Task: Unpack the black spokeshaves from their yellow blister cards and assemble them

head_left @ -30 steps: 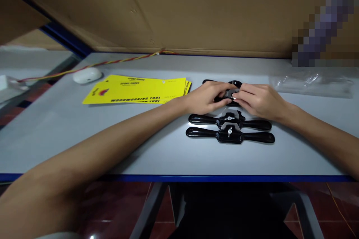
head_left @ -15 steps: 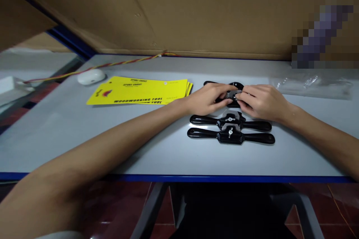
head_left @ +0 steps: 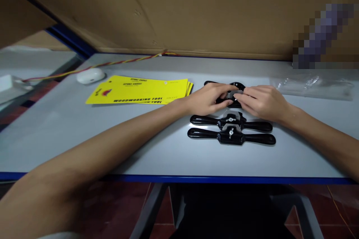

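At the back of a short row on the table lies a black spokeshave [head_left: 238,85], partly covered by both hands. My left hand [head_left: 209,98] grips it from the left, thumb and fingers on either side of its grey blade. My right hand [head_left: 262,100] has its fingertips pinched together at the middle of the same tool, near the small metal screw on the blade; the exact contact is hidden. In front of the hands are a second spokeshave [head_left: 202,120] and, nearest me, a third spokeshave [head_left: 231,137], each with a blade and a silver wing screw.
Yellow printed cards [head_left: 140,90] lie stacked left of the hands. Beyond them are a white rounded case [head_left: 90,76] and a red-yellow twisted wire [head_left: 120,62]. A clear plastic bag [head_left: 314,86] lies at right. A cardboard panel [head_left: 196,11] stands along the back.
The fingertips of my right hand have shifted slightly at the middle of the held spokeshave. My left hand stays in place, and the other tools and cards have not moved.
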`<control>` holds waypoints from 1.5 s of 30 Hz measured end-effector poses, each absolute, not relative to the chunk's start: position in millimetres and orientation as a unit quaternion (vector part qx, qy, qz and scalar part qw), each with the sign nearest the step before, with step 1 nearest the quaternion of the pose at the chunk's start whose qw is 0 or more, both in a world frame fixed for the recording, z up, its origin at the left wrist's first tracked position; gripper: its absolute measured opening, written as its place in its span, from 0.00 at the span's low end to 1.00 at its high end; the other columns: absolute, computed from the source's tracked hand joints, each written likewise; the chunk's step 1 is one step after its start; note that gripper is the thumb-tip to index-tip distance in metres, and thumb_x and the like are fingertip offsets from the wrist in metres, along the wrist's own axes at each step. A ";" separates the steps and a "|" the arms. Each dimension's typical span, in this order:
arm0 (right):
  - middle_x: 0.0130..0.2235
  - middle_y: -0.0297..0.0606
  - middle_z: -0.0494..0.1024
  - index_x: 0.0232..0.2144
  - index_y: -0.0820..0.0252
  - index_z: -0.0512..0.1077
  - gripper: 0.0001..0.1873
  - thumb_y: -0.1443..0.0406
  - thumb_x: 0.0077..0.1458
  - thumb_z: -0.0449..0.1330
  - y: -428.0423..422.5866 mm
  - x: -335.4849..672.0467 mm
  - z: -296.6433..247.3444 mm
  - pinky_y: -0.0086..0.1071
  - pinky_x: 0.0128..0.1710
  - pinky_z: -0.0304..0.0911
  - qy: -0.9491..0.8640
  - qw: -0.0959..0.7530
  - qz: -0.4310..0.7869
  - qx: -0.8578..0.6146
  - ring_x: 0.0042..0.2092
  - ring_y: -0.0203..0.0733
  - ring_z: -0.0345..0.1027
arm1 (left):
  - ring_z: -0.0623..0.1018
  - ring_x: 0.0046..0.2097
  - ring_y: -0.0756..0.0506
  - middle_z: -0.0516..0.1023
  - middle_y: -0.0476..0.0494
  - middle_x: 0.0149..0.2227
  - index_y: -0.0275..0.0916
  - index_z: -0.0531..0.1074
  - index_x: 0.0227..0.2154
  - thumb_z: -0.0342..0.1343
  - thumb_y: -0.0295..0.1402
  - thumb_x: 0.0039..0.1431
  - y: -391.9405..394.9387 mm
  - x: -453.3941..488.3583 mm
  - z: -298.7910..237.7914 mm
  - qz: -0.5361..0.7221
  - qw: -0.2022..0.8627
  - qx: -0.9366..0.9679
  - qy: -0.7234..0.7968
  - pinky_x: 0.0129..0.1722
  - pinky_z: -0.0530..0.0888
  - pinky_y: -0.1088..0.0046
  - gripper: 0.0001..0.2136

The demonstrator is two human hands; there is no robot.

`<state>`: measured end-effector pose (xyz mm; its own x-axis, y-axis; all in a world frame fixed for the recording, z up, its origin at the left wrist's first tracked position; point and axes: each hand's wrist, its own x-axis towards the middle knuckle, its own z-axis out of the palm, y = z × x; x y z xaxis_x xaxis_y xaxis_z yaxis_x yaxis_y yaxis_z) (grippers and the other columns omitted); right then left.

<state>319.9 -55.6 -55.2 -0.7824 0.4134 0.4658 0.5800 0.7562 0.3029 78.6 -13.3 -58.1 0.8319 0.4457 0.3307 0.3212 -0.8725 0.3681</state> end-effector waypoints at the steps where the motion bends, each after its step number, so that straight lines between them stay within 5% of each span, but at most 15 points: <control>1: 0.29 0.37 0.78 0.36 0.59 0.79 0.18 0.68 0.68 0.48 -55.6 320.1 -55.0 0.34 0.30 0.55 -0.918 0.182 -0.223 -0.273 0.28 0.37 0.66 | 0.73 0.31 0.46 0.71 0.50 0.28 0.32 0.70 0.58 0.49 0.42 0.69 -13.3 78.5 -57.9 0.206 0.150 0.946 0.202 0.37 0.71 0.70 0.23; 12: 0.27 0.37 0.76 0.31 0.60 0.76 0.18 0.70 0.68 0.48 -59.8 316.4 -47.8 0.35 0.30 0.50 -0.914 0.129 -0.248 -0.294 0.28 0.38 0.65 | 0.74 0.32 0.46 0.73 0.48 0.29 0.32 0.70 0.58 0.47 0.42 0.69 -13.6 79.1 -58.3 0.203 0.151 0.946 0.205 0.38 0.71 0.70 0.22; 29: 0.31 0.38 0.76 0.33 0.60 0.75 0.21 0.56 0.72 0.50 -56.1 316.7 -50.5 0.34 0.29 0.48 -0.919 0.133 -0.190 -0.318 0.29 0.38 0.66 | 0.74 0.31 0.46 0.72 0.49 0.28 0.33 0.71 0.56 0.47 0.41 0.69 -13.6 80.2 -57.5 0.213 0.149 0.945 0.196 0.36 0.71 0.70 0.21; 37: 0.32 0.40 0.78 0.34 0.61 0.74 0.17 0.64 0.69 0.47 -60.3 318.4 -42.6 0.36 0.31 0.52 -0.938 0.113 -0.157 -0.289 0.29 0.40 0.66 | 0.73 0.30 0.46 0.72 0.49 0.27 0.32 0.71 0.56 0.48 0.40 0.69 -13.9 79.6 -57.5 0.219 0.150 0.945 0.192 0.35 0.71 0.70 0.21; 45: 0.37 0.42 0.80 0.46 0.62 0.73 0.14 0.61 0.68 0.51 -58.2 321.2 -49.2 0.33 0.31 0.54 -0.929 0.184 -0.100 -0.307 0.32 0.42 0.69 | 0.71 0.28 0.47 0.69 0.51 0.26 0.34 0.72 0.52 0.48 0.40 0.69 -13.9 80.6 -56.2 0.213 0.160 0.944 0.195 0.33 0.69 0.70 0.18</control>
